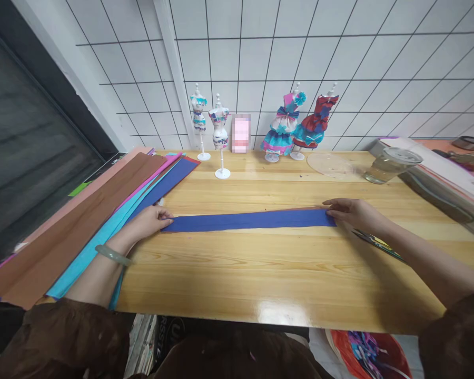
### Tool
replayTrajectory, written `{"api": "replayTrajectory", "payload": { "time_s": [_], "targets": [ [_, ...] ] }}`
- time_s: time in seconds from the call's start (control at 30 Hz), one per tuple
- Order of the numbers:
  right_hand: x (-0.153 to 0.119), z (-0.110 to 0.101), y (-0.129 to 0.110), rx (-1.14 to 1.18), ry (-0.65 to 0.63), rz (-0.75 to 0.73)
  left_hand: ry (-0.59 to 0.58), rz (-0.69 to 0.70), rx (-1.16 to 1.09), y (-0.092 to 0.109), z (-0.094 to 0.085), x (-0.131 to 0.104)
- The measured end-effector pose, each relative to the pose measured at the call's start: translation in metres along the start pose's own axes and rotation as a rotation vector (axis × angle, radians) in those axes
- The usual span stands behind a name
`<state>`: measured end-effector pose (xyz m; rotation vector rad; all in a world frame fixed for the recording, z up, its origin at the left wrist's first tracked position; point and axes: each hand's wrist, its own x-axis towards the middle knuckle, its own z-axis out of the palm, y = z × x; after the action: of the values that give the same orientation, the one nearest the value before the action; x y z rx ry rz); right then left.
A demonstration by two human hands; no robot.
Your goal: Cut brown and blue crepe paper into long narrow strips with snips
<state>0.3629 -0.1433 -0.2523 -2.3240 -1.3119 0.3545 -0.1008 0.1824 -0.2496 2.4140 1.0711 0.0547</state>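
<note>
A long blue crepe paper strip (pixel 245 220) stretches across the wooden table (pixel 237 284), with a thin brown edge showing along its far side. At its left end, my left hand (pixel 154 218) pinches the strip between thumb and fingers; a pale green bangle (pixel 113 255) circles that wrist. The right end is pinched by my right hand (pixel 349 211). Under my right forearm lie dark-bladed scissors (pixel 373 243), partly hidden. Folded crepe paper sheets in brown (pixel 82 221), turquoise (pixel 102 237) and blue (pixel 166 184) are layered beside my left arm.
Two bare mini mannequins (pixel 221 139) and two in paper dresses (pixel 281 129) stand along the tiled wall (pixel 229 58). A phone-like object (pixel 241 134), blurred out, leans between them. A lidded plastic cup (pixel 391 166) stands at the right. Below the table is a red-lined bin (pixel 395 352) with scraps.
</note>
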Motion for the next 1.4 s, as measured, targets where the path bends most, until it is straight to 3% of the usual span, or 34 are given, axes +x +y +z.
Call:
{"api": "replayTrajectory", "payload": {
  "time_s": [0.1,0.2,0.33,0.43,0.5,0.63,0.73,0.8,0.9,1.0,1.07,1.2,1.4],
  "targets": [
    [0.000,-0.004,0.004,-0.063,-0.070,-0.059,0.035,0.030,0.041,0.008,0.000,-0.006],
    [-0.002,-0.007,0.007,-0.131,-0.052,-0.151,0.051,0.048,0.060,0.016,0.002,-0.013],
    [-0.006,-0.006,0.007,-0.152,0.049,-0.171,0.038,0.081,0.071,0.023,0.003,-0.019],
    [-0.009,-0.007,0.005,-0.123,0.121,-0.173,0.049,0.181,0.149,0.027,0.000,-0.021],
    [-0.010,-0.008,0.004,-0.117,0.168,-0.194,0.140,0.251,0.222,0.030,-0.003,-0.023],
    [-0.011,-0.005,0.002,-0.180,0.304,-0.263,0.429,0.317,0.436,0.033,-0.007,-0.032],
    [-0.012,0.002,0.002,-0.260,0.385,-0.340,0.531,0.361,0.641,0.032,-0.003,-0.044],
    [-0.014,0.007,0.004,-0.327,0.373,-0.405,0.510,0.414,0.756,0.030,0.002,-0.053],
    [-0.019,0.015,0.014,-0.452,0.251,-0.481,0.421,0.484,0.834,0.023,0.012,-0.066],
    [-0.022,0.019,0.026,-0.536,0.130,-0.534,0.347,0.480,0.796,0.013,0.017,-0.076],
    [-0.023,0.019,0.028,-0.559,0.121,-0.576,0.323,0.446,0.741,0.009,0.018,-0.080],
    [-0.028,0.021,0.000,-0.520,0.196,-0.634,0.339,0.422,0.634,0.019,0.020,-0.078],
    [-0.034,0.048,-0.089,-0.379,0.209,-0.754,0.345,0.580,0.520,0.071,0.041,-0.054]
  ]
}}
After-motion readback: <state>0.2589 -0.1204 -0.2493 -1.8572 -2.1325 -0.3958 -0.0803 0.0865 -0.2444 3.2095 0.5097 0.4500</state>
